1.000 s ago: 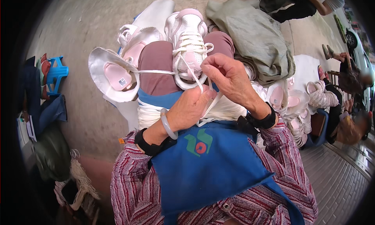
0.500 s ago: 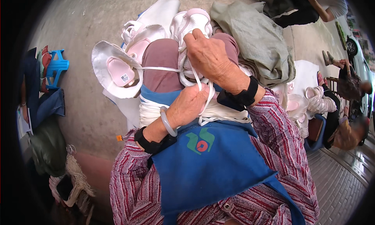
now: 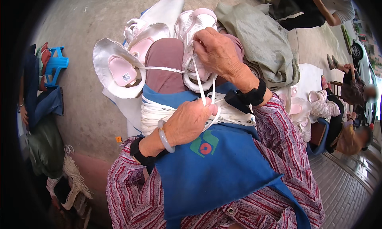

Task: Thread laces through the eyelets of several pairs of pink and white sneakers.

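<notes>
Shoelace pinched in the left hand, white strands running up to a pink-and-white sneaker upper sitting between the knees. Right hand is curled over its front, honestly can't tell what it's gripping. Blue apron spreads out just below the hands.
</notes>
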`<action>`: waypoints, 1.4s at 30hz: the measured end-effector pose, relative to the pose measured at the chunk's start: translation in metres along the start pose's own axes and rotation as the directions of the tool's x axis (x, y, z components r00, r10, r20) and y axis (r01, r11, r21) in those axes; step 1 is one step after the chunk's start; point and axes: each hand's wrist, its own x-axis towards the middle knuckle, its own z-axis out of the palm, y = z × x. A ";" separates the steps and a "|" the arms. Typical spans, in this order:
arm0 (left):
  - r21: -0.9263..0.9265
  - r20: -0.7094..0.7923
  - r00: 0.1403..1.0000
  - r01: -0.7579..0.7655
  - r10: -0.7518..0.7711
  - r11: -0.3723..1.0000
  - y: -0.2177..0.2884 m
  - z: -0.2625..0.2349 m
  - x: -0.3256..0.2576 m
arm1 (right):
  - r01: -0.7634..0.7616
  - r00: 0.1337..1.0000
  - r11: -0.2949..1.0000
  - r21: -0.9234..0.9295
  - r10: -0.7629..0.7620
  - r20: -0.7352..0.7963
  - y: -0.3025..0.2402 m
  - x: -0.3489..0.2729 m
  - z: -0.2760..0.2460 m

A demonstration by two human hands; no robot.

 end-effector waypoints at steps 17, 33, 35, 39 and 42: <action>-0.296 0.042 0.919 0.387 -0.392 0.874 -0.007 -0.015 -0.015 | -0.350 0.935 0.855 0.384 0.344 0.087 -0.004 -0.073 -0.047; 0.389 -0.524 0.850 0.190 0.047 0.902 -0.040 -0.062 0.063 | -0.455 0.890 0.882 0.121 0.446 0.092 0.019 -0.038 -0.026; 0.528 -0.368 0.928 0.163 0.051 0.833 -0.053 -0.063 0.073 | -0.405 0.914 0.908 0.107 0.403 0.040 0.027 -0.039 -0.022; 0.290 -0.383 0.915 0.250 -0.128 0.924 -0.065 -0.069 0.075 | -0.511 0.844 0.733 0.449 0.527 0.101 0.035 -0.043 -0.013; -0.488 -0.072 0.832 0.451 -0.550 0.747 -0.060 -0.084 0.070 | -0.506 0.789 0.472 0.722 0.592 0.165 0.027 -0.038 -0.019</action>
